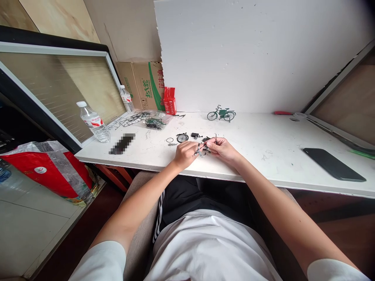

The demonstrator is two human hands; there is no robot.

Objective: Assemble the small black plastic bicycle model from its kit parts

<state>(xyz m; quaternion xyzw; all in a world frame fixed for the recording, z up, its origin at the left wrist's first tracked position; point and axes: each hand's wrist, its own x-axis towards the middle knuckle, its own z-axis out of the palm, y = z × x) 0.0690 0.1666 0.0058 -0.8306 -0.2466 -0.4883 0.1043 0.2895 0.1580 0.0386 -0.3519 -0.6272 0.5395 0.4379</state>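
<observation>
Near the front edge of the white table, my left hand (186,154) is closed on a small silver and dark model part (200,152). Close to its right, my right hand (223,150) pinches a thin tool (216,137), whose tip shows above the fingers; a thin red and dark piece lies between the two hands. Just beyond my hands lie a small black spoked wheel (183,137) and a black block-like part (195,135). A thin ring (169,140) is left of the wheel. Farther back stands a green model bicycle (221,113).
Left on the table (263,171) are a water bottle (95,122), black part frames (131,119) and a plastic bag of parts (156,121). Behind them are a red box (170,101) and a cardboard carton (143,86). A dark phone (334,164) lies at the right.
</observation>
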